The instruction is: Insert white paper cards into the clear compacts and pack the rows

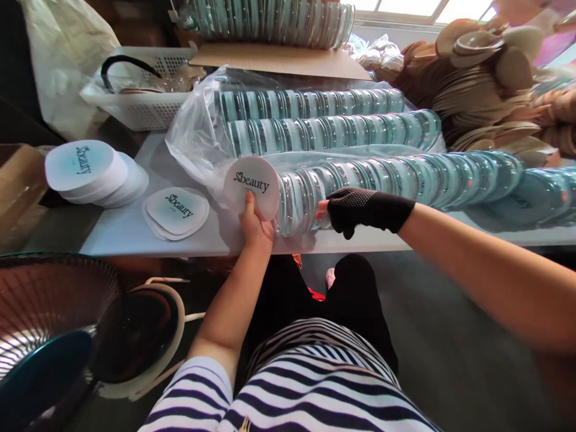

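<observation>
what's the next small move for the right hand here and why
Probably slide the right hand left to the edge of the printed card: only the left hand grips it, at the left end of the near row of clear pieces, and the right is close by, so it could help steady the card.

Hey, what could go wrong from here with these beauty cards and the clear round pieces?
The front row of clear pieces lies near the table's front edge, so a nudge from the right hand might send some off. The stack of cards at the left is uneven and could slide. The left hand's thumb might smudge its card.
</observation>
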### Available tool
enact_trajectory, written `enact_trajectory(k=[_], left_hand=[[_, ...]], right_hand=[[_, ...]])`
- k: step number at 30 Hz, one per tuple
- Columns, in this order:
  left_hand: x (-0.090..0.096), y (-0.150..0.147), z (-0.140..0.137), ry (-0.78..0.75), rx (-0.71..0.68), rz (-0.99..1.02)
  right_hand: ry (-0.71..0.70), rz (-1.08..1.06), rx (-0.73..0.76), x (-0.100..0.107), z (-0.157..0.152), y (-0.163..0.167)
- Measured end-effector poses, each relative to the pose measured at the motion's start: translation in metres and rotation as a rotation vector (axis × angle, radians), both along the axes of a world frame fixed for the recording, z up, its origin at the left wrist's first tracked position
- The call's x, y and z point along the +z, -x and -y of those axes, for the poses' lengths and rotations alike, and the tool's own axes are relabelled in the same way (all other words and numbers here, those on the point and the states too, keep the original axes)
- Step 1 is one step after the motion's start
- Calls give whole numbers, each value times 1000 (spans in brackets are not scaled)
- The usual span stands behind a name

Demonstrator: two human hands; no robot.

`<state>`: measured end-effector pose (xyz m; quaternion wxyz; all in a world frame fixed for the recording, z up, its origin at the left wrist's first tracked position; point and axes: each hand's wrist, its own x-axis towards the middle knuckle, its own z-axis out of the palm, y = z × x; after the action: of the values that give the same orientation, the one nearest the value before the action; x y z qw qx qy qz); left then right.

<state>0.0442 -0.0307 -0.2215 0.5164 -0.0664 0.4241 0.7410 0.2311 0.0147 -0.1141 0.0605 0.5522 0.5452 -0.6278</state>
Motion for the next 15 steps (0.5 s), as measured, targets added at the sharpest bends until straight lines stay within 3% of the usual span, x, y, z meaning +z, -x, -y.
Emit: enact_trajectory(k=[2,5,7,10,13,15], left_hand=[[0,0,0,-37,60,28],[2,5,3,-50,139,10],[8,9,9,-56,178,-54],[22,9,20,-123,172,-184],[33,4,27,-184,121,-257],[34,3,28,-170,116,-255]], right_hand=[[-167,210,161,9,-2,5],[-635,549,373,25,3,13],[-947,615,378,33,8,16],[-1251,363,238,36,16,28],[-1354,82,231,24,29,49],[-1407,53,246,10,43,63]])
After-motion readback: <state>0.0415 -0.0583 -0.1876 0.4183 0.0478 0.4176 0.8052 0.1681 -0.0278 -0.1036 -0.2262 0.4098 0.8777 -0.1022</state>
